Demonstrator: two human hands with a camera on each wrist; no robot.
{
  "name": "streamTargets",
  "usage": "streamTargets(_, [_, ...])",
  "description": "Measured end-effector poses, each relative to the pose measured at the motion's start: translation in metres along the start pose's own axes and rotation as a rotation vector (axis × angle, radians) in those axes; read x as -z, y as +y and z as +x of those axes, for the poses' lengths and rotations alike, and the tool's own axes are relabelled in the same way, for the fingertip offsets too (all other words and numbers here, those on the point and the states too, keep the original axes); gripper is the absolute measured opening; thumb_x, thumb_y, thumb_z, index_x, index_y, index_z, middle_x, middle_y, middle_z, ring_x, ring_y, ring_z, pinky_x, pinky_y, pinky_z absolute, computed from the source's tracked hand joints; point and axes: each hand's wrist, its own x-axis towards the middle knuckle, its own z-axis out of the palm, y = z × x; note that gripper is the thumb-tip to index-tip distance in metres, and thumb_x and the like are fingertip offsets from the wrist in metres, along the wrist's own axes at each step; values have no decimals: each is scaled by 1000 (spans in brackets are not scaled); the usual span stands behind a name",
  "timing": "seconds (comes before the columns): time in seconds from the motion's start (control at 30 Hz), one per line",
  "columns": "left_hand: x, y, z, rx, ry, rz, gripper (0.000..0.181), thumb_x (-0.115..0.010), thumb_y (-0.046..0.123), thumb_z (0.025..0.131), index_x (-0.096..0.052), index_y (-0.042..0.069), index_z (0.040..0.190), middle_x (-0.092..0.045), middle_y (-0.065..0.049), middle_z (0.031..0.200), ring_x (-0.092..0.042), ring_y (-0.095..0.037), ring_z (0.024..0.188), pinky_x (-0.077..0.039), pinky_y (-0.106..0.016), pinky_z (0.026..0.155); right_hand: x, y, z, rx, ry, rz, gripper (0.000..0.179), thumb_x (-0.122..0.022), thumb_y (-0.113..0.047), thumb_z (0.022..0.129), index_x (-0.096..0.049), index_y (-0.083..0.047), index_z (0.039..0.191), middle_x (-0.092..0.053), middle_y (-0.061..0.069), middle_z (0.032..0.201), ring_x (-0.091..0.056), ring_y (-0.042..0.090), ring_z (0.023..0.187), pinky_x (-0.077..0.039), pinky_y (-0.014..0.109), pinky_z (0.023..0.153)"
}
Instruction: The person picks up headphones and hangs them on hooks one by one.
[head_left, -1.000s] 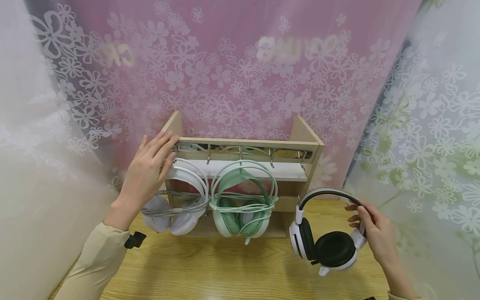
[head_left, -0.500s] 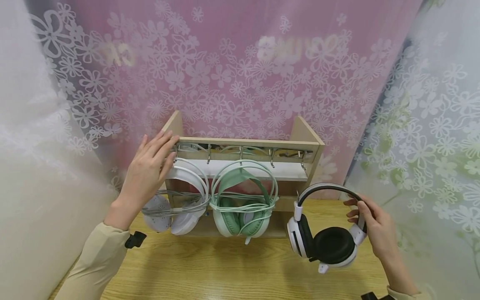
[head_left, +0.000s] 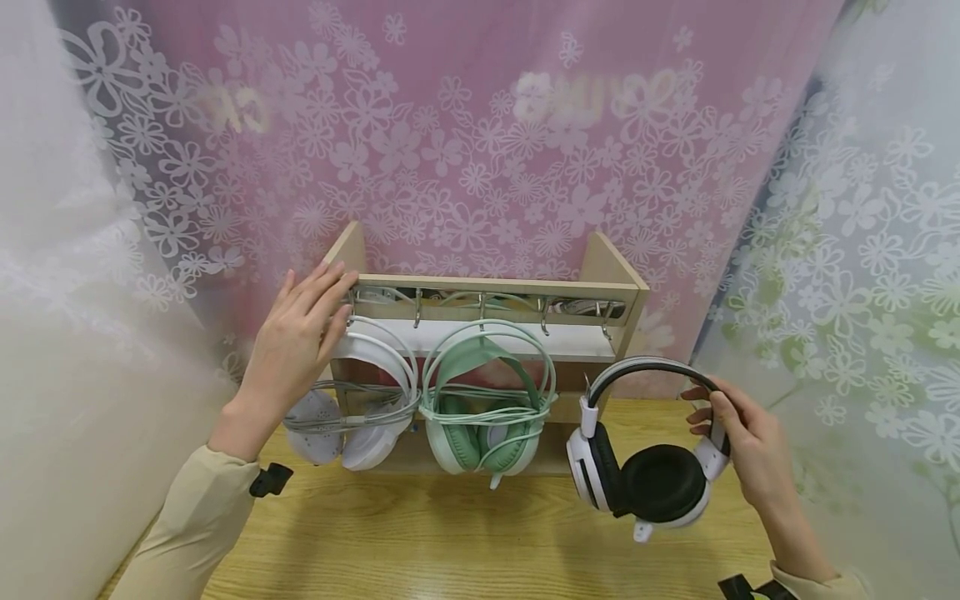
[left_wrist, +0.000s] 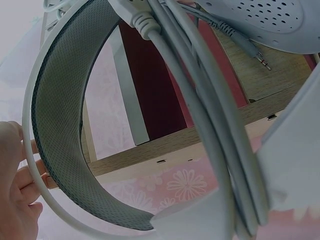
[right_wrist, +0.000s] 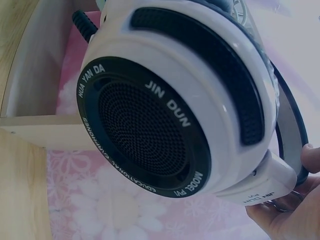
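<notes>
My right hand (head_left: 757,458) grips the headband of white headphones with black ear pads (head_left: 663,483), held in front of the rack's right end. In the right wrist view their white ear cup (right_wrist: 140,135) has a black round grille with lettering. My left hand (head_left: 292,337) rests with extended fingers on the upper left corner of a wooden rack (head_left: 495,282). Just below it hang white headphones (head_left: 367,442) with a grey cable (left_wrist: 215,110) wrapped around them. Beside these, green headphones (head_left: 461,437) hang from a middle hook, wound with their own pale green cable.
Metal hooks line the rack's front; the right ones, including one hook (head_left: 543,318), carry nothing. A white shelf (head_left: 577,343) sits behind them. The rack stands on a wood-grain table (head_left: 450,542), against a pink floral curtain (head_left: 480,167), with pale cloth at both sides.
My right hand has moved the white-and-black headphones slightly left and up, toward the rack. My left hand and the hanging headphones have stayed put.
</notes>
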Motion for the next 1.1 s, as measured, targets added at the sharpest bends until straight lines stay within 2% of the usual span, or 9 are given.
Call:
streamTargets(0.23, [0,1,1,2,1,-2,43,-60,15,102,-57,7,144,-54,-15,149,-46,-34,142,-16,-48,127,-5,-8,6,5,-5,87,33,-44,-9,108,-60,5,134,-74,-5,106,-70,8,79,-60,19,68])
streamTargets(0.53, [0,1,0,8,2,-4,43,-60,15,102,-57,7,144,-54,-15,149,-46,-33,142,-16,-48,127,-10,-18,17,20,-48,109,32,-45,-11,109,-63,0,132,-73,-8,104,-70,7,80,-59,18,66])
streamTargets(0.67, [1,2,0,9,1,-2,43,-60,16,102,-57,7,144,-54,-15,149,-45,-33,142,-16,-48,127,-14,-22,22,27,-60,124,30,-45,-10,108,-66,-7,129,-74,-7,104,-70,8,80,-58,18,67])
streamTargets(0.77, [1,2,0,9,-2,2,43,-60,16,102,-57,7,144,-54,-15,149,-45,-33,142,-16,-48,127,-17,-25,26,33,-61,149,30,-45,-10,108,-66,-5,128,-74,-5,104,-70,8,80,-59,18,69])
streamTargets(1.1, [0,2,0,9,-5,6,43,-59,17,102,-56,7,145,-53,-15,149,-45,-33,143,-16,-48,127,-21,-30,38,70,-58,101,29,-45,-10,108,-67,-5,127,-74,-6,103,-70,8,79,-59,17,69])
